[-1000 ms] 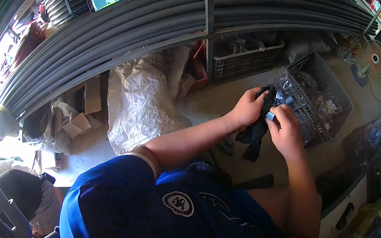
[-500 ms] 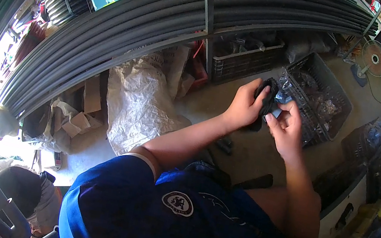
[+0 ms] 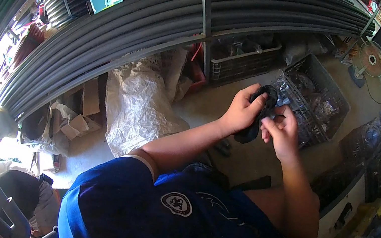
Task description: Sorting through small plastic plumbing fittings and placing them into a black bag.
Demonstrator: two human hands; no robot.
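Currently the left hand grips a black, limp rubber strip raised above the floor, fingers curled around its upper end so the length hangs free. The right hand pinches the strip's edge, fingers pressed together, apparently steadying it for inspection. Behind the hands, a grey plastic lattice crate on the floor holds clear plastic bags of dark parts.
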